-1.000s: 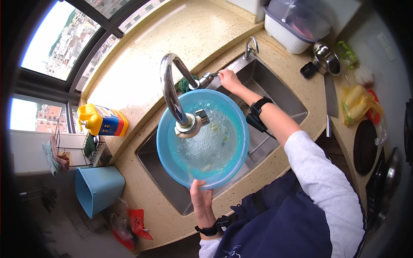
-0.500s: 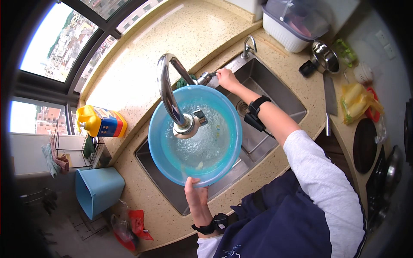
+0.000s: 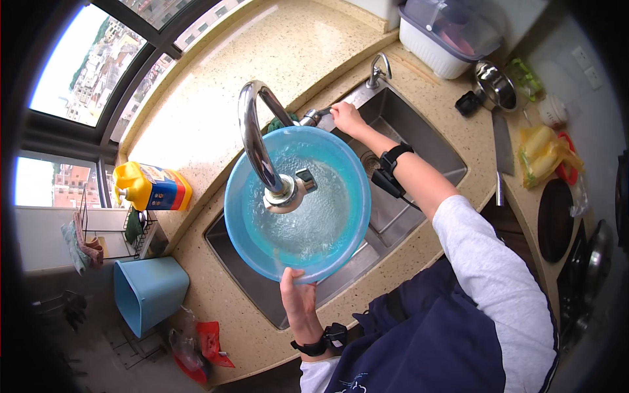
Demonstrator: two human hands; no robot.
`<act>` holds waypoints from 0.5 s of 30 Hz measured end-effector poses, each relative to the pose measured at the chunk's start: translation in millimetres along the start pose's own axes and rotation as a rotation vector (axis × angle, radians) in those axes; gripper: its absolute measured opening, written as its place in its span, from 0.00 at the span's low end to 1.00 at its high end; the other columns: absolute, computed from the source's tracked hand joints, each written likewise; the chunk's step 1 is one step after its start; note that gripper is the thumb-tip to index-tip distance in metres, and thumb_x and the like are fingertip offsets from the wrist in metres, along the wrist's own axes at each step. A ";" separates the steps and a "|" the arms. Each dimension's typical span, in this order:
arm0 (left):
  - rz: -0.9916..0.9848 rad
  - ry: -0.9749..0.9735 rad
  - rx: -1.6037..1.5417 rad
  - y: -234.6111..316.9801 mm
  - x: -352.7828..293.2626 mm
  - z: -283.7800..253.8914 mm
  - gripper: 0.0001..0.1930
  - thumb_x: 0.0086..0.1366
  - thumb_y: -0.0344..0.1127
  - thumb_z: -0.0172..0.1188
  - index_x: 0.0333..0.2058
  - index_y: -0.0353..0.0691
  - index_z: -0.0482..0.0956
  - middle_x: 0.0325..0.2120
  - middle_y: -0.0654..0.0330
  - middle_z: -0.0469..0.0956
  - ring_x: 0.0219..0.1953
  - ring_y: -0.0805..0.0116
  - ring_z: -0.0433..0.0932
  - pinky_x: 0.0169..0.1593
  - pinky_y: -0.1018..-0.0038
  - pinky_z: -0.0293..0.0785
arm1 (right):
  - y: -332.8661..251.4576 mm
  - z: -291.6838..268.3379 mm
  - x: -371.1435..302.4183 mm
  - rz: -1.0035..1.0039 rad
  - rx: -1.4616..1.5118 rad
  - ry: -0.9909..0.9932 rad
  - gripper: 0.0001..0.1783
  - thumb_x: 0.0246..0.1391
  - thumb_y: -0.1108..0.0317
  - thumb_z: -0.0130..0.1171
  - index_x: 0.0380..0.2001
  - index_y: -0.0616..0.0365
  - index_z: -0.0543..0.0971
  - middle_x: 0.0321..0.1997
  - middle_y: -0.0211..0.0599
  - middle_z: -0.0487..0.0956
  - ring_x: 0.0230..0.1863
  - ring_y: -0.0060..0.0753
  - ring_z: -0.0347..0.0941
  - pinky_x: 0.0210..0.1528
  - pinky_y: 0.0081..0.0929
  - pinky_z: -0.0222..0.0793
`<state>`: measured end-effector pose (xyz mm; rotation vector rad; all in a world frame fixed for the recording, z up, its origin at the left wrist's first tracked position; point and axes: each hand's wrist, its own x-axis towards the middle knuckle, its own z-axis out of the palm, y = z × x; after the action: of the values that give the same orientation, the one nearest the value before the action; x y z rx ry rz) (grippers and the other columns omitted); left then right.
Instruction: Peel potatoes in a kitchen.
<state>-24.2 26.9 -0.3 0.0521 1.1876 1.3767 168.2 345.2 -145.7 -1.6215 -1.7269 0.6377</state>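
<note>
A round blue basin (image 3: 359, 200) sits over the left bowl of the steel sink (image 3: 229, 268), with churning water (image 3: 314, 229) in it. Above it curves the chrome faucet (image 3: 252, 134), its spout head over the water. My left hand (image 3: 300, 301) grips the basin's near rim, thumb on top and the other fingers partly hidden beneath. At the far side, my right hand (image 3: 348, 120) is closed on the faucet lever (image 3: 322, 112). A black device is strapped to each of my wrists.
Left of the sink stand a yellow jug (image 3: 154, 187) and a light-blue bin (image 3: 147, 291); red bags (image 3: 213, 344) lie nearby. A small tap (image 3: 379, 69) rises behind the right bowl. On the right counter are a cleaver (image 3: 502, 150), a metal pot (image 3: 496, 85) and a lidded white box (image 3: 436, 49).
The basin has risen slightly and appears a little larger. Small yellowish bits seen in the water before no longer show. Both hands keep their places.
</note>
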 end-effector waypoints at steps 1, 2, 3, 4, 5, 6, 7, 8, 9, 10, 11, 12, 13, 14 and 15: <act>-0.008 0.005 0.015 1.4 -1.0 1.3 0.28 0.47 0.28 0.47 0.51 0.32 0.59 0.45 0.53 0.67 0.44 0.60 0.71 0.43 0.64 0.71 | 0.4 1.4 -0.4 -0.017 0.011 0.036 0.10 0.49 0.68 0.51 0.21 0.64 0.74 0.24 0.54 0.74 0.31 0.55 0.73 0.32 0.43 0.67; -0.016 0.010 0.030 2.1 -1.3 1.7 0.28 0.47 0.28 0.47 0.50 0.32 0.59 0.45 0.54 0.67 0.44 0.60 0.70 0.43 0.64 0.71 | 0.1 2.2 -0.6 -0.016 0.012 0.037 0.10 0.49 0.68 0.51 0.21 0.64 0.74 0.24 0.54 0.74 0.31 0.55 0.73 0.32 0.43 0.67; -0.015 0.009 0.032 2.6 -1.0 1.5 0.28 0.47 0.28 0.47 0.50 0.32 0.59 0.45 0.54 0.67 0.44 0.60 0.70 0.43 0.64 0.71 | -0.5 2.9 -0.6 -0.001 0.015 0.033 0.10 0.49 0.68 0.51 0.21 0.64 0.74 0.24 0.54 0.74 0.31 0.55 0.73 0.32 0.42 0.67; -0.017 -0.004 0.032 3.3 -0.8 1.1 0.27 0.47 0.28 0.47 0.50 0.32 0.59 0.45 0.54 0.67 0.45 0.60 0.70 0.43 0.63 0.71 | -1.1 3.0 -0.3 0.014 0.019 0.029 0.10 0.49 0.68 0.51 0.21 0.64 0.75 0.24 0.54 0.74 0.31 0.55 0.73 0.33 0.42 0.67; -0.020 -0.016 0.032 3.0 -1.0 0.9 0.27 0.47 0.28 0.47 0.50 0.33 0.59 0.45 0.54 0.67 0.45 0.60 0.70 0.44 0.63 0.70 | -1.0 3.0 -0.3 0.014 0.020 0.029 0.10 0.49 0.68 0.51 0.21 0.64 0.75 0.24 0.54 0.74 0.31 0.55 0.73 0.33 0.42 0.67; -0.020 -0.017 0.034 3.2 -2.3 3.7 0.27 0.47 0.28 0.47 0.50 0.33 0.59 0.45 0.54 0.67 0.45 0.60 0.70 0.44 0.63 0.70 | -1.0 2.4 -0.1 0.011 0.007 0.050 0.10 0.49 0.67 0.51 0.22 0.64 0.75 0.25 0.54 0.74 0.31 0.54 0.73 0.33 0.42 0.68; -0.020 -0.002 0.053 3.7 -4.4 8.8 0.27 0.47 0.28 0.48 0.50 0.33 0.59 0.45 0.54 0.67 0.44 0.60 0.70 0.43 0.64 0.71 | -1.0 1.3 0.1 0.008 -0.005 0.072 0.11 0.49 0.67 0.51 0.22 0.64 0.75 0.25 0.54 0.74 0.31 0.54 0.73 0.33 0.42 0.68; -0.020 0.013 0.073 3.9 -6.0 12.1 0.27 0.47 0.28 0.48 0.50 0.33 0.59 0.45 0.54 0.67 0.44 0.61 0.71 0.43 0.65 0.71 | -1.9 1.0 -0.2 0.009 -0.004 0.076 0.11 0.49 0.67 0.51 0.22 0.64 0.75 0.25 0.54 0.74 0.31 0.54 0.73 0.33 0.42 0.68; -0.025 0.007 0.073 2.6 -4.6 12.1 0.27 0.47 0.28 0.48 0.50 0.33 0.59 0.45 0.54 0.67 0.44 0.61 0.71 0.43 0.65 0.71 | -5.2 -0.4 -1.9 0.060 -0.034 0.037 0.11 0.50 0.66 0.51 0.23 0.64 0.75 0.27 0.56 0.75 0.33 0.56 0.72 0.35 0.43 0.68; -0.025 -0.009 0.071 1.0 -2.9 11.8 0.27 0.47 0.29 0.48 0.49 0.33 0.60 0.44 0.54 0.67 0.43 0.61 0.71 0.43 0.65 0.71 | -8.7 -1.6 -4.6 0.112 -0.063 -0.001 0.11 0.50 0.66 0.50 0.24 0.64 0.76 0.29 0.57 0.75 0.35 0.57 0.72 0.37 0.45 0.69; -0.019 -0.016 0.070 0.2 -2.9 9.6 0.27 0.47 0.29 0.48 0.49 0.33 0.61 0.44 0.55 0.68 0.42 0.62 0.72 0.42 0.66 0.71 | -20.6 -1.2 -14.7 0.044 -0.072 -0.021 0.14 0.51 0.64 0.49 0.24 0.65 0.76 0.29 0.58 0.75 0.35 0.58 0.73 0.38 0.45 0.69; -0.022 -0.023 0.073 -1.5 -2.3 8.2 0.27 0.47 0.29 0.48 0.49 0.33 0.61 0.44 0.55 0.68 0.42 0.62 0.72 0.42 0.66 0.71 | -24.9 -7.2 -19.2 0.063 -0.033 -0.137 0.15 0.53 0.62 0.48 0.28 0.64 0.77 0.32 0.56 0.76 0.38 0.55 0.73 0.40 0.43 0.69; -0.036 -0.013 0.091 -3.8 -2.4 4.5 0.26 0.47 0.29 0.48 0.48 0.33 0.61 0.43 0.55 0.68 0.42 0.62 0.72 0.42 0.67 0.72 | -28.7 -13.6 -23.5 0.082 0.006 -0.253 0.17 0.54 0.60 0.48 0.33 0.63 0.77 0.36 0.55 0.77 0.42 0.52 0.73 0.43 0.41 0.69; -0.054 -0.009 0.108 -7.4 -2.2 2.6 0.25 0.47 0.29 0.48 0.48 0.33 0.62 0.42 0.55 0.69 0.41 0.63 0.73 0.42 0.67 0.72 | -27.2 -24.0 -29.1 0.088 -0.001 -0.242 0.17 0.54 0.60 0.48 0.33 0.63 0.77 0.36 0.55 0.77 0.42 0.52 0.73 0.43 0.41 0.69; -0.054 -0.010 0.107 -11.7 -3.1 -0.8 0.25 0.47 0.29 0.48 0.48 0.33 0.62 0.42 0.55 0.69 0.41 0.63 0.73 0.42 0.67 0.72 | -25.4 -31.9 -37.1 0.378 0.429 -0.344 0.19 0.56 0.57 0.47 0.40 0.61 0.75 0.41 0.52 0.75 0.45 0.46 0.72 0.46 0.38 0.68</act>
<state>-15.7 20.8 -6.3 0.1018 1.2449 1.2640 175.4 302.7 -111.3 -1.5940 -1.3751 1.4345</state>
